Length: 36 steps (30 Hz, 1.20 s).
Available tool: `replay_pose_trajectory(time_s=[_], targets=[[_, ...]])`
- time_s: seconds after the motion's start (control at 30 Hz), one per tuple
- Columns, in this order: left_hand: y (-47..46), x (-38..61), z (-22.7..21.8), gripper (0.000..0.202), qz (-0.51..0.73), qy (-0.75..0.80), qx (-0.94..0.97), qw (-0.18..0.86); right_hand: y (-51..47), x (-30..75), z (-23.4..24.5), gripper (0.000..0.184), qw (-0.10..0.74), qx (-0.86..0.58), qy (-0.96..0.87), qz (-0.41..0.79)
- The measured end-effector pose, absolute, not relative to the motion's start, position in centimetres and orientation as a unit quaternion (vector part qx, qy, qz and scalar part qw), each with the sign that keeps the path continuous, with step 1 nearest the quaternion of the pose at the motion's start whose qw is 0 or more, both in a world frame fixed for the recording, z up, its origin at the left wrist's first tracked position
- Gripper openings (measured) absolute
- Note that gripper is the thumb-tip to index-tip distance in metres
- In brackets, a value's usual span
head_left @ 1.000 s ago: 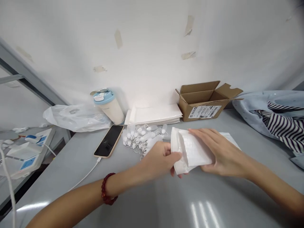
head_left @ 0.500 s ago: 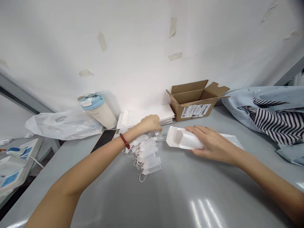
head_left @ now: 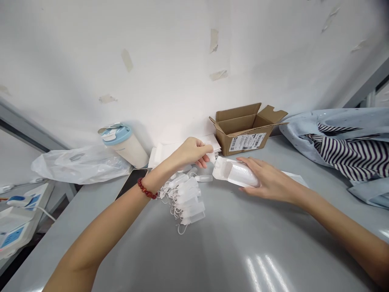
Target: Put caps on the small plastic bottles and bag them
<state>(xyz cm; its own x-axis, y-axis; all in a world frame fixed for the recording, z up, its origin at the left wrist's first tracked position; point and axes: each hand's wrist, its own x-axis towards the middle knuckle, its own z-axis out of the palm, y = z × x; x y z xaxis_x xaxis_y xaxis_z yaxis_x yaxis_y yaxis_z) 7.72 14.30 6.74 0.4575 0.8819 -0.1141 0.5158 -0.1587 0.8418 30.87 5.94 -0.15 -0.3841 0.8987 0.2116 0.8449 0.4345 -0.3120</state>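
Observation:
My left hand [head_left: 192,152], a dark red bead bracelet at its wrist, pinches a small translucent white plastic piece [head_left: 211,157] with a thin loop. The piece is at the mouth of a white bubble mailer [head_left: 243,175]. Wrapped around that mailer, my right hand [head_left: 270,180] holds it with its opening toward the left and bulging. Below my left hand lies a pile of similar translucent pieces [head_left: 187,196] with white loops. Behind the hand is a stack of flat white mailers [head_left: 165,151], partly hidden by it.
An open cardboard box [head_left: 247,136] stands against the wall, with bundled blue and striped clothing [head_left: 343,150] to its right. At left are a tumbler [head_left: 129,148], a plastic bag [head_left: 79,164] and a phone [head_left: 132,182]. Another white packet [head_left: 296,177] lies behind my right wrist.
My left hand has risen from the pile and moved right to the mailer's mouth, now with a translucent piece in its fingers. My right hand still holds the mailer in nearly the same place.

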Motion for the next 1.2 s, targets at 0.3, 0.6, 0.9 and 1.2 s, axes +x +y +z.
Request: replay_pose_trajectory(time_s=[0.3,0.6,0.9,1.2], targets=[[11.7,8.1,6.5,0.025,0.188,0.422,0.782,0.418,5.6,30.5,0.1,0.059,0.213,-0.548,-0.801,0.112],[12.8,8.0,7.6,0.036,0.153,0.404,0.84,0.328,5.6,30.2,0.4,0.054,0.231,-0.541,-0.797,0.133],[12.2,8.9,7.3,0.023,0.186,0.402,0.866,0.233,5.7,30.5,0.4,0.049,0.25,-0.544,-0.792,0.115],[10.9,9.2,7.0,0.025,0.188,0.422,0.857,0.228,5.7,30.3,0.7,0.043,0.305,-0.549,-0.774,0.081]])
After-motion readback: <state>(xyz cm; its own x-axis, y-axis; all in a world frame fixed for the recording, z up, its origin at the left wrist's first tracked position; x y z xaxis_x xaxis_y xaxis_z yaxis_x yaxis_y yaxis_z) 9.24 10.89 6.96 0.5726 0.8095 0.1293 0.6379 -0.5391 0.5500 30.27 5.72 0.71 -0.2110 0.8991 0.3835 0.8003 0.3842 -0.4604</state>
